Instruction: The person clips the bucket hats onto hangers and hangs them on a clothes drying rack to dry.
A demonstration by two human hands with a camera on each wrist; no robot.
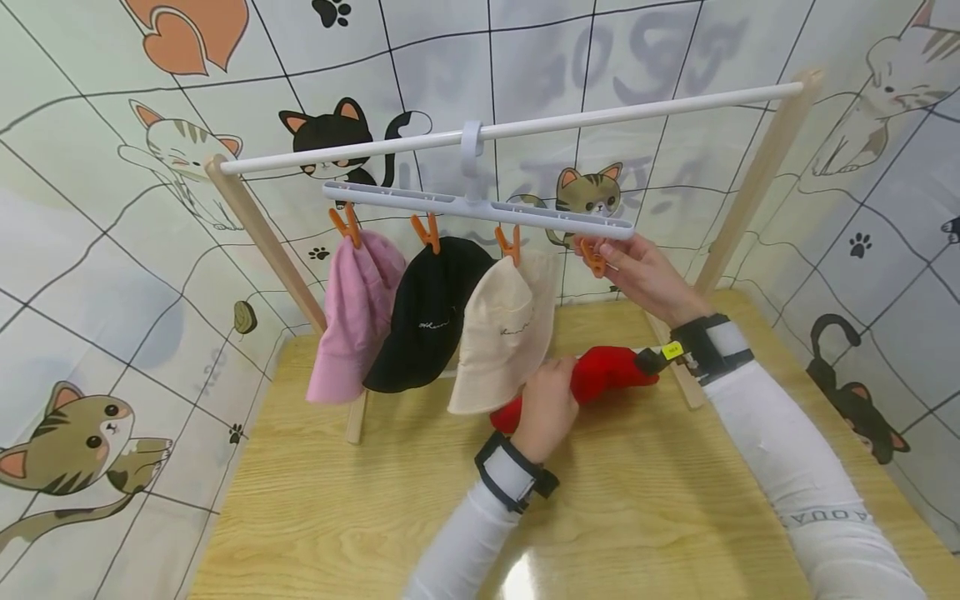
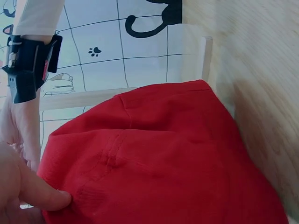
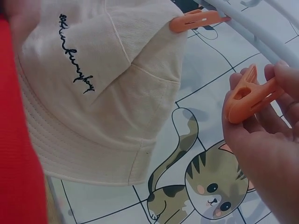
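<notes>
My left hand (image 1: 549, 408) grips a red hat (image 1: 609, 372) low over the table; the left wrist view shows my thumb pressed on the cloth of its side. Up at the right end of the pale grey clip hanger (image 1: 420, 198), my right hand (image 1: 647, 277) pinches an orange clothespin (image 3: 247, 101) between thumb and fingers. Three hats hang from the same bar on orange clips: a pink one (image 1: 352, 325), a black one (image 1: 427, 321) and, nearest my hands, a cream one (image 1: 498, 333) with dark stitched lettering.
A white rod (image 1: 637, 115) on wooden posts (image 1: 757, 183) carries the hanger by its hook (image 1: 471, 150). Below lies a wooden table (image 1: 315, 500). Walls with a cat-and-grid print (image 1: 67, 250) stand close behind and at both sides.
</notes>
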